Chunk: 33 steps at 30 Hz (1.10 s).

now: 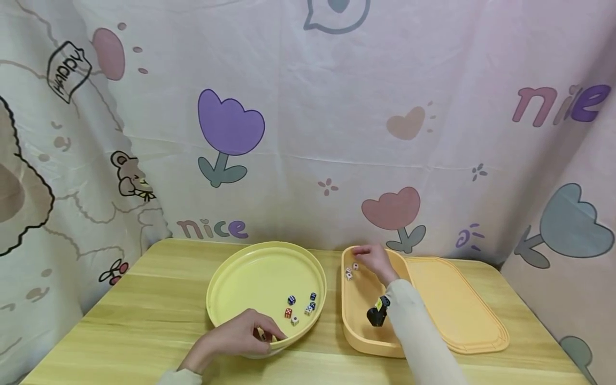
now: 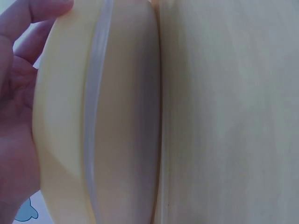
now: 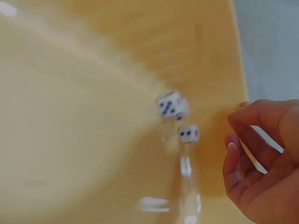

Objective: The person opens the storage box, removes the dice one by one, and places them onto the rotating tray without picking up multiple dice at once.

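My left hand (image 1: 245, 334) reaches over the near rim of a round yellow tray (image 1: 240, 256), fingers loosely bent. A small dark-and-white die (image 1: 262, 336) shows in the gap between its thumb and fingers. To its right in the tray lie a red die (image 1: 288, 313), a blue die (image 1: 291, 300), a white die (image 1: 294, 321) and several others. My right hand (image 1: 375, 260) hovers at the far end of an orange box (image 1: 372, 345), fingers relaxed with nothing between them. Just below are white dice (image 3: 188, 134), blurred in the right wrist view.
An orange lid (image 1: 464, 305) lies flat on the wooden table (image 1: 125, 321), right of the box. A black camera (image 1: 377, 313) sits on the right wrist. Behind the table hangs a printed curtain (image 1: 298, 133). The box and tray stand side by side with a narrow gap.
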Available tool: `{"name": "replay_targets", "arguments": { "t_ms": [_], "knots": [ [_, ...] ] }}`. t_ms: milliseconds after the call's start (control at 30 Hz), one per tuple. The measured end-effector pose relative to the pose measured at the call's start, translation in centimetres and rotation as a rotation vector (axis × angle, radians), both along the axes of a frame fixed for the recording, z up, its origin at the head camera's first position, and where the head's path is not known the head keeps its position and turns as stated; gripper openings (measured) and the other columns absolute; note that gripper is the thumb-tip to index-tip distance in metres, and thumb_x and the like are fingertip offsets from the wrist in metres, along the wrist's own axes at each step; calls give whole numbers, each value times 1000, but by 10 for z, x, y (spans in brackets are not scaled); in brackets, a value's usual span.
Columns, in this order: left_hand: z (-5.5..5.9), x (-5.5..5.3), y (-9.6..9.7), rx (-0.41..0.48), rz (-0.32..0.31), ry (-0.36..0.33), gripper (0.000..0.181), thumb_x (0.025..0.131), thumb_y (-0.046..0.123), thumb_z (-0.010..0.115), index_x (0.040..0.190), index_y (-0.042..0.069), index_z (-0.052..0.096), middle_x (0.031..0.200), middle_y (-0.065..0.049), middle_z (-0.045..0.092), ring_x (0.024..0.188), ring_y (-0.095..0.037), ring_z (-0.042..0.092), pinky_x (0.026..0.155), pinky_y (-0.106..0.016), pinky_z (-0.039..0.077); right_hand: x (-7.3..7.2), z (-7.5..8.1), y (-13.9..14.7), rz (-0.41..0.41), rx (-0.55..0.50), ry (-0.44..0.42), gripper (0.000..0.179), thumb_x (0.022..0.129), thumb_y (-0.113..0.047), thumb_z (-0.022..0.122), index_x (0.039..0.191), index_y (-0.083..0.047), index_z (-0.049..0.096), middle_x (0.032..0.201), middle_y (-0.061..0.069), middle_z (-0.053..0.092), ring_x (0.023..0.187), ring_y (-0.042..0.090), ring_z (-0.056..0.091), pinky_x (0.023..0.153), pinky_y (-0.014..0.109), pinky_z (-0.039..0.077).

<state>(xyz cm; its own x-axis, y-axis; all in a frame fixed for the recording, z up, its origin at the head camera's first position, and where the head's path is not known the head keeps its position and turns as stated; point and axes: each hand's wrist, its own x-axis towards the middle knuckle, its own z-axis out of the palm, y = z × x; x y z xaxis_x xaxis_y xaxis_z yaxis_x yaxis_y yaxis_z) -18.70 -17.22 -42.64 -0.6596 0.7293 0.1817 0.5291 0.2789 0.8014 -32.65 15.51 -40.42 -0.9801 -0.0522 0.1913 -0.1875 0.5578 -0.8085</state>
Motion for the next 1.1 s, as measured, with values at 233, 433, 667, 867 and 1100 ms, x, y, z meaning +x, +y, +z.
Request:
{"name": "replay_targets", "arguments": {
  "t_ms": [233,433,667,867,1100],
  "knots": [
    [1,1,0,11,-13,3,25,79,-1,65,101,2,75,90,4,69,77,1,56,65,-24,53,-5,-17,10,19,45,5,20,79,7,61,96,9,72,97,20,70,94,30,62,77,31,50],
    [0,0,0,6,-7,-7,25,79,-1,65,101,3,75,90,6,68,77,1,56,65,-23,53,-6,-25,12,-11,123,-7,15,75,5,66,87,6,74,86,14,71,77,17,60,66,25,48],
    [-1,0,0,-3,4,-7,25,78,-1,66,102,3,75,91,7,68,77,1,56,65,-23,53,-7,-29,11,-15,132,-12,14,70,7,69,84,5,74,79,11,71,68,12,58,59,23,47],
    [-1,-1,0,-5,3,5,25,78,-1,66,101,4,75,90,7,68,77,1,56,65,-23,52,-8,-33,11,-11,125,-10,14,70,8,70,83,4,74,78,10,69,66,11,55,59,22,46],
    [-1,-1,0,-5,3,14,25,78,0,67,101,4,75,90,7,68,76,1,56,65,-23,52,-10,-34,11,-7,131,-29,13,70,8,72,82,4,73,75,5,67,65,12,54,58,23,45]
  ]
}}
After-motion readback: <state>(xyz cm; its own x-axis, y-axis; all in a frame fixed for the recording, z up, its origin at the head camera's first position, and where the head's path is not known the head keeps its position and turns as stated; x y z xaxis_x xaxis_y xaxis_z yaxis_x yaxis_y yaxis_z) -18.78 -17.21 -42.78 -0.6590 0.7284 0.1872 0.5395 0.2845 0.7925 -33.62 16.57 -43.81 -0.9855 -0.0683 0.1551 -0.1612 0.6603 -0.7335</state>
